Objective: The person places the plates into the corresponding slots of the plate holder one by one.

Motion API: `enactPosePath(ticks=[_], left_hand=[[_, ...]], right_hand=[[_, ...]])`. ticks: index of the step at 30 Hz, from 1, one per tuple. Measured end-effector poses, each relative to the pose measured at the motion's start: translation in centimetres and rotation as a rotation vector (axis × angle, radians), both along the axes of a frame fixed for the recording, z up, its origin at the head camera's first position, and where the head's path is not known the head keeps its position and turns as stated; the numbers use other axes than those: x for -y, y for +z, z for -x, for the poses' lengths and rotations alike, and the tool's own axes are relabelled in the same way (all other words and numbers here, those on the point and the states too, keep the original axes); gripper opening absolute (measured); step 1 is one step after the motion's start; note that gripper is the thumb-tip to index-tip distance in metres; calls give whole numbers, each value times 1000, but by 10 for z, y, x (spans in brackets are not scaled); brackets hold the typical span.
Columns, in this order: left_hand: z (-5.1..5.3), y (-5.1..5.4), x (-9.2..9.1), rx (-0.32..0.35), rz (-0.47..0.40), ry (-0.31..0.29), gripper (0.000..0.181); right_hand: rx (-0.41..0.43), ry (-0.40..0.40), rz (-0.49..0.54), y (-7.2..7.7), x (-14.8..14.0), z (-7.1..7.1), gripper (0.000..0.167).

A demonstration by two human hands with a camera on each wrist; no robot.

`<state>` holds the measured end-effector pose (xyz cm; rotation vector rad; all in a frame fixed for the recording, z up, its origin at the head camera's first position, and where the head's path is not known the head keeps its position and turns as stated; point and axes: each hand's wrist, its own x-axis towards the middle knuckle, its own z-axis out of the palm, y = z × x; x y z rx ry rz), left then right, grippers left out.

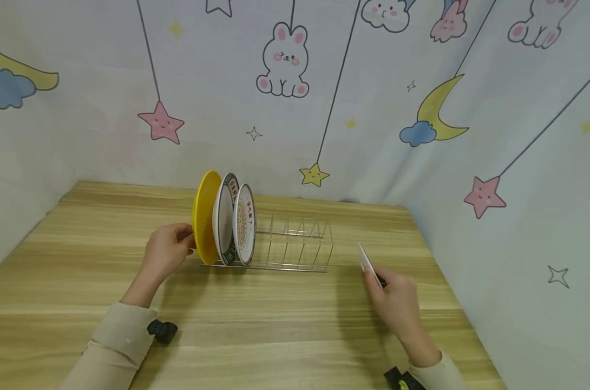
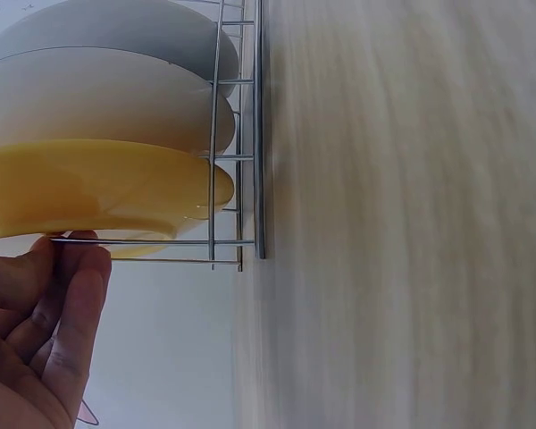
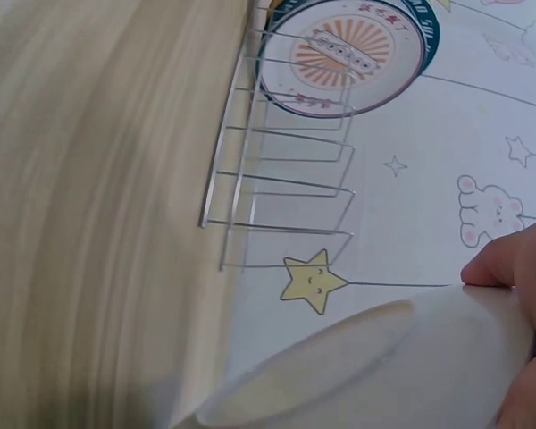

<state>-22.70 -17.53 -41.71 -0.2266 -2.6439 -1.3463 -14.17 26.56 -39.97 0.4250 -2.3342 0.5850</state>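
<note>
A wire rack (image 1: 295,269) holds three upright plates at its left end: a yellow plate (image 1: 202,216), a dark-rimmed white plate (image 1: 223,219) and a smaller patterned plate (image 1: 245,225). Beside the yellow plate, my left hand (image 1: 164,253) pinches the rack's end wire between thumb and fingers, clearest in the left wrist view, where the hand (image 2: 40,331) is partly cut off. My right hand (image 1: 398,304) grips a white dish (image 1: 367,264), seen nearly edge-on, to the right of the rack and apart from it. In the right wrist view the dish (image 3: 456,357) appears large and tilted.
The rack's right half has bare wire slots. It stands on a wood-grain table (image 1: 256,330) whose back edge meets a white curtain (image 1: 217,146) printed with stars, moons and rabbits. The curtain also runs along the table's left and right sides.
</note>
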Motion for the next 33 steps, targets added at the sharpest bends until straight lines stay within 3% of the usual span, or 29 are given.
enactPosePath(ticks=[6,11,17,33], left_hand=[[0,-1,0,-6,13,3,21],[0,-2,0,0,17,8,20],[1,-3,0,7,28,12,21],[0,0,1,26,20,5,21]], right_hand=[[-107,-10,72,9,-4,4,12],[-143,-52,125,14,-4,9,14],[-200,-44,197,23,0,12,11],[-234,-16,342,48,20,21,12]])
